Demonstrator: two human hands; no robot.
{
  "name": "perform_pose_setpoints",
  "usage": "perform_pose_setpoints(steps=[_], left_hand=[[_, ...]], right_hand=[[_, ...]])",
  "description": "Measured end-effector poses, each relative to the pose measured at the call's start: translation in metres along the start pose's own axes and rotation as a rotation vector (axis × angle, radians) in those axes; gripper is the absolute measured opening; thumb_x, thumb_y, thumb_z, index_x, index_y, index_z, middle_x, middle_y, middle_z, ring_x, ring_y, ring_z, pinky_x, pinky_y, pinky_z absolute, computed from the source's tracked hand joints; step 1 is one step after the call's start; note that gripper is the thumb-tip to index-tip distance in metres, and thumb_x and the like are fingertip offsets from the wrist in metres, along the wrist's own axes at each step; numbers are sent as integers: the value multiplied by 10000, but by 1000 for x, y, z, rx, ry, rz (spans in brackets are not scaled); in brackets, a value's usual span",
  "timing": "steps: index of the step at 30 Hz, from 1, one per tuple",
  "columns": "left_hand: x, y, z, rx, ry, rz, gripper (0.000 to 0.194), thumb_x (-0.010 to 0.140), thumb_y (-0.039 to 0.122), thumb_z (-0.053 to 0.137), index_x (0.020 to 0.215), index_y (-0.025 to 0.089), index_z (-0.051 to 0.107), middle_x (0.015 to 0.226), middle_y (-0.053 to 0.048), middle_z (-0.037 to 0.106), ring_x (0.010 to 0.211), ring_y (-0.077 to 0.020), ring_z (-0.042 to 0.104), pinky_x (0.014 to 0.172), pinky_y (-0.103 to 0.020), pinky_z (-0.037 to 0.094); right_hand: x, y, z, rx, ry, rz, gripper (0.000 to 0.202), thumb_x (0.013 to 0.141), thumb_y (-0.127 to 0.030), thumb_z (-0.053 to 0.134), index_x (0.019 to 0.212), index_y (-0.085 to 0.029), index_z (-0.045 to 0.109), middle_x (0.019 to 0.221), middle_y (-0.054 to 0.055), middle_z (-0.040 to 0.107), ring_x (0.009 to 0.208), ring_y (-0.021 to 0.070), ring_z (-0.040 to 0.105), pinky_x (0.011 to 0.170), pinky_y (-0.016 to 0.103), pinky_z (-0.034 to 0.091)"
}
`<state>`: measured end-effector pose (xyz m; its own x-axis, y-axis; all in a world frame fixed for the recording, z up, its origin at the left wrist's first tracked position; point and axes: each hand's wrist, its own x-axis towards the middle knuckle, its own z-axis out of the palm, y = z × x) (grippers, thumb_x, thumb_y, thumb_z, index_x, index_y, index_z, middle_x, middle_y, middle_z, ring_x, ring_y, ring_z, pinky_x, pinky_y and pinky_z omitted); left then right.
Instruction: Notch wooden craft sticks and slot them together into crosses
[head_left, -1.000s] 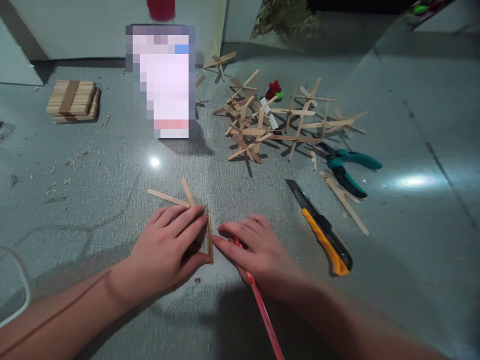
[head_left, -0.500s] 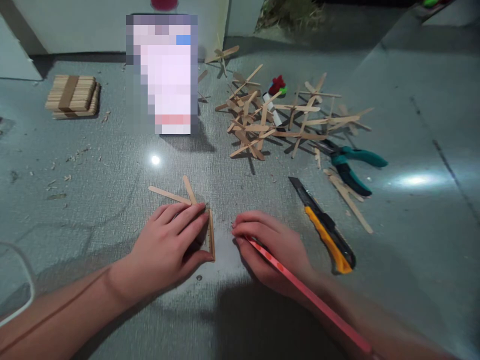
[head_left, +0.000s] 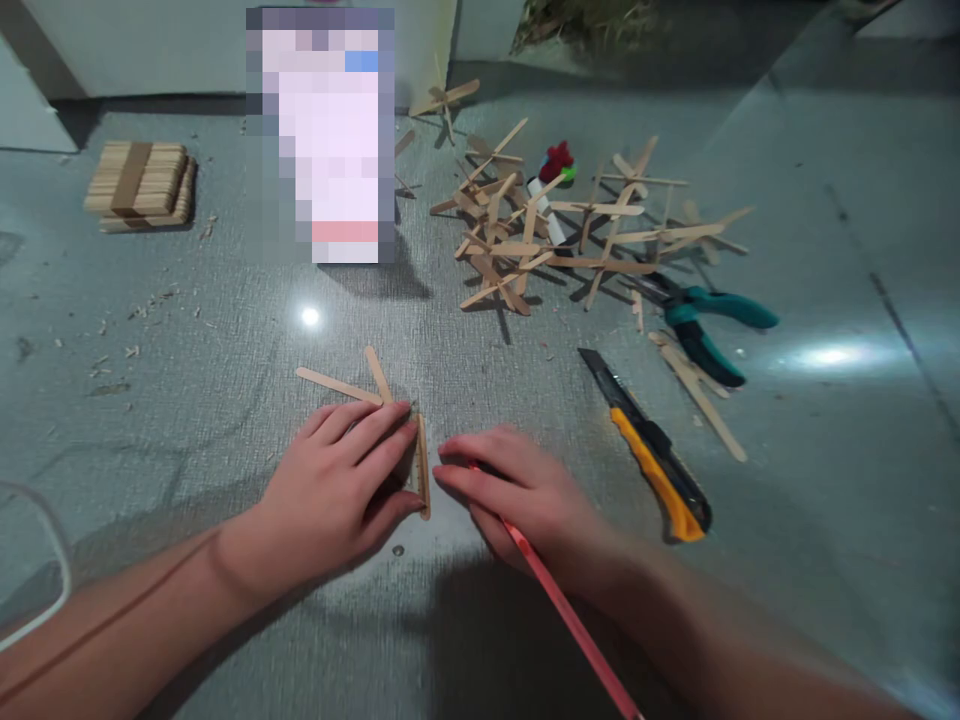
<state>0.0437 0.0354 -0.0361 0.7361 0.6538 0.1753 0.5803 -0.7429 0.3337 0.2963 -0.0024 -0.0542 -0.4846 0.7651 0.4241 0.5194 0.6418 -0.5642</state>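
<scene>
My left hand [head_left: 341, 480] presses down on a narrow wooden stick [head_left: 424, 465], its thumb at the near end and fingertips at the far end. A ruler-like edge with marks shows beside that stick, mostly hidden under the hand. Two more sticks [head_left: 339, 386] fan out from beneath the fingertips. Just right of the upright stick, my right hand [head_left: 517, 490] is closed around a long pink-red rod [head_left: 570, 610], which slants down to the bottom edge. A gap separates its fingertips from the stick.
A yellow-and-black cutter [head_left: 649, 450] and green-handled pliers [head_left: 701, 320] lie at the right. Behind them are several crossed-stick pieces [head_left: 510, 250], a white tube [head_left: 546, 212] and loose sticks [head_left: 701, 400]. A bundle of sticks [head_left: 139, 185] sits back left, beside a blurred phone-like object [head_left: 337, 150].
My right hand has moved left, nearer the stick, and the pink-red rod now slants more steeply. My left hand stays over the sticks.
</scene>
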Motion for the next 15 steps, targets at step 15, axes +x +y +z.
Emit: perform_pose_setpoints(steps=[15], left_hand=[[1, 1, -1, 4, 8, 4, 493, 1064, 445, 621, 1410, 95, 657, 1494, -153, 687, 1253, -354, 646, 1022, -517, 531]], right_hand=[[24, -14, -30, 365, 148, 491, 186, 866, -100, 716, 800, -259, 646, 816, -6, 697, 715, 154, 683, 611, 246, 547]])
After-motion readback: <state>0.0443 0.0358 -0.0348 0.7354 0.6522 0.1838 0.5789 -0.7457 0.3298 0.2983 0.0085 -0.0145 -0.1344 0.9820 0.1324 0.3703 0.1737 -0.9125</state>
